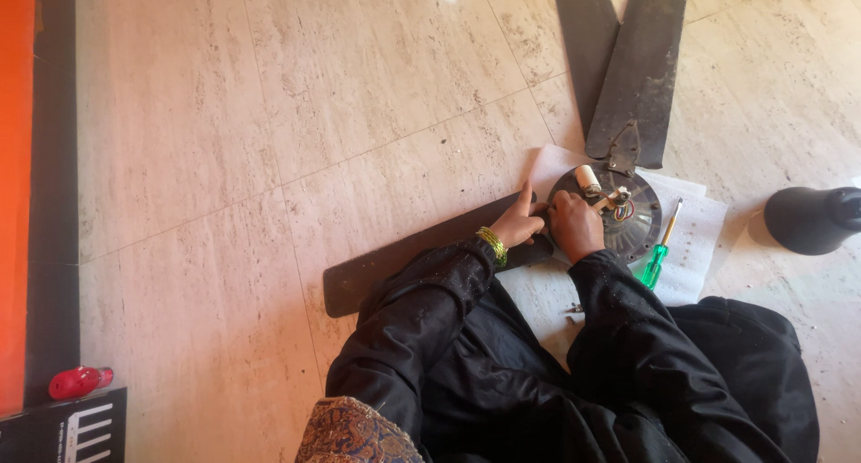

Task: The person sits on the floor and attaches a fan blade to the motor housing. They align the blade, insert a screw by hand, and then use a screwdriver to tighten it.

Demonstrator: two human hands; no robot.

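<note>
The left hand [518, 225] lies flat-ish with the fingers stretched out and pressing down on the near end of a dark fan blade [421, 252], just where it meets the round motor housing [619, 214]; it pins the blade and grips nothing. The right hand [574, 226] is curled close beside it at the rim of the housing, fingers bunched as if pinching something small, but what it has hold of, if anything, I cannot tell from here. A gold bangle [492, 245] sits on the left wrist, and both arms are in black sleeves.

To my eye the blade is being fitted or freed at the housing. Done well, that wants the left hand holding the blade steady and level against its seat while the right works squarely at the fastening, keeping clear of the loose coloured wires [621, 208] and the pale cylinder [587, 178] on top.

A green-handled screwdriver [658, 255] lies just right of the housing on a sheet of white paper [695, 239], with small bits of hardware [574, 311] near the knee. Two more blades [628, 64] fan away beyond. The floor [269, 113] is pale stone tile; a dark bell-shaped cover [812, 217] rests off to the right, and a small red object [76, 381] lies by an orange wall [16, 176] at the left.
</note>
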